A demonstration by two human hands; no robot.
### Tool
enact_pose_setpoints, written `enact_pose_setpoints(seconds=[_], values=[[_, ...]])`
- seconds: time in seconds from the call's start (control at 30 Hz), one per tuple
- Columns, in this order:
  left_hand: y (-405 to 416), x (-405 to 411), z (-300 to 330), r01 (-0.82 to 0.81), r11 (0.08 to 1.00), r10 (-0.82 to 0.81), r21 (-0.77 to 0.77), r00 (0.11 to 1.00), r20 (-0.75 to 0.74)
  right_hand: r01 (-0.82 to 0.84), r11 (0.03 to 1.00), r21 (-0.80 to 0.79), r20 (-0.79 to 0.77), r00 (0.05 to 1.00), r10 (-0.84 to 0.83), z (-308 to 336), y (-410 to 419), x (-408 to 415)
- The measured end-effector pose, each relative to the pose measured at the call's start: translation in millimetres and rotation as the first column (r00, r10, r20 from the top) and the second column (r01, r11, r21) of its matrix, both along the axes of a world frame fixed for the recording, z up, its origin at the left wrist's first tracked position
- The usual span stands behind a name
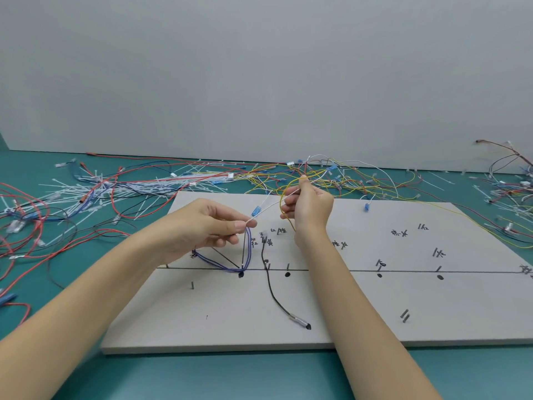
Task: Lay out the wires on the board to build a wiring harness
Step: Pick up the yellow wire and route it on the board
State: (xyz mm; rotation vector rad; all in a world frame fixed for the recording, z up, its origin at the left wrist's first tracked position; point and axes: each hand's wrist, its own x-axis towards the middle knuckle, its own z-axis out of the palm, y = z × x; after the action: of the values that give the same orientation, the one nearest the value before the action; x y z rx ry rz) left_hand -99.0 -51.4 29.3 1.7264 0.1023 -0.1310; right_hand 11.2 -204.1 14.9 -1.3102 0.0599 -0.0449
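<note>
where wires [331, 174] crowd, loose ties [86, 194]

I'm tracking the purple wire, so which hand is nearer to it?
Left. The left hand holds the purple wire at its upper end, above the loop. The right hand is off to the right, holding a yellow wire.

Teal bench [259, 376], grey board [360, 319] on it.
Board sits centre to 3 o'clock, front edge near the 6 o'clock side. Loose wires straight on the bench: red/black loops [34, 226] at 9 o'clock, white cable ties [95, 189] at 10, yellow tangle [331, 174] at 12 just behind the board, mixed bundle [510, 186] at 2. Blue connector [7, 298] at the 8 o'clock edge.
</note>
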Motion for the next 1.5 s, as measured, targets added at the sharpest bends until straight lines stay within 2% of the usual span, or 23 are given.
enact_pose_setpoints(seconds=[0.1,0.2,0.3,0.4,0.47,0.6,0.7,0.77,0.87,1.03,1.13,1.2,1.3,1.4,1.5], values=[[-4.4,-3.1,4.6,0.104,0.991,-0.098,-0.078,0.992,0.083,0.014,0.999,-0.047,0.010,1.000,-0.013,0.2,1.0,-0.9],[-10.7,-5.4,2.2,0.218,0.963,-0.203,-0.161,0.973,0.108,0.010,0.981,-0.192,0.065,0.998,0.002,-2.8,5.7,-4.7],[-10.7,-4.0,0.6,0.209,0.961,-0.189,-0.180,0.975,0.121,-0.048,0.976,-0.214,0.070,0.995,0.065,-1.1,3.8,-5.8],[-3.4,-3.9,3.5,0.182,0.972,-0.168,-0.147,0.981,0.101,-0.199,0.961,-0.194,0.060,0.975,0.214,6.5,-3.6,-7.1],[1.8,-3.4,5.7,0.157,0.974,-0.145,-0.161,0.986,0.085,-0.298,0.924,-0.238,0.069,0.944,0.322,11.6,-4.0,-11.4],[5.3,2.6,7.7,-0.062,0.973,0.080,-0.222,0.994,0.075,-0.485,0.792,-0.371,0.018,0.849,0.529,21.4,1.1,-25.8],[9.3,5.3,6.1,-0.211,0.952,0.234,-0.221,0.968,0.086,-0.577,0.627,-0.523,-0.102,0.773,0.626,27.9,4.4,-37.4],[10.5,3.2,6.2,-0.223,0.962,0.241,-0.159,0.965,0.105,-0.604,0.528,-0.598,-0.163,0.736,0.657,28.0,5.6,-46.1],[9.4,0.2,5.1,-0.230,0.972,0.234,-0.053,0.966,0.108,-0.607,0.429,-0.669,-0.221,0.714,0.665,25.4,6.3,-56.2],[7.3,3.5,-2.7,-0.325,0.945,0.326,-0.034,0.943,0.070,-0.610,0.299,-0.734,-0.283,0.675,0.681,19.7,7.0,-59.9],[10.8,4.1,-5.0,-0.361,0.932,0.359,0.027,0.932,0.054,-0.653,0.289,-0.700,-0.291,0.631,0.719,15.3,3.7,-59.2],[12.7,5.1,-6.5,-0.350,0.933,0.349,0.087,0.937,0.030,-0.681,0.327,-0.655,-0.286,0.624,0.727,13.6,1.5,-57.2],[12.1,7.4,-11.4,-0.344,0.922,0.346,0.179,0.938,0.019,-0.648,0.419,-0.636,-0.239,0.681,0.692,12.1,0.3,-53.5],[11.6,10.1,-18.1,-0.359,0.886,0.351,0.295,0.933,0.080,-0.616,0.496,-0.613,-0.208,0.731,0.651,9.5,0.2,-50.5],[12.4,12.7,-25.5,-0.372,0.821,0.340,0.433,0.928,0.153,-0.519,0.489,-0.701,-0.173,0.789,0.590,2.3,1.7,-48.4]])
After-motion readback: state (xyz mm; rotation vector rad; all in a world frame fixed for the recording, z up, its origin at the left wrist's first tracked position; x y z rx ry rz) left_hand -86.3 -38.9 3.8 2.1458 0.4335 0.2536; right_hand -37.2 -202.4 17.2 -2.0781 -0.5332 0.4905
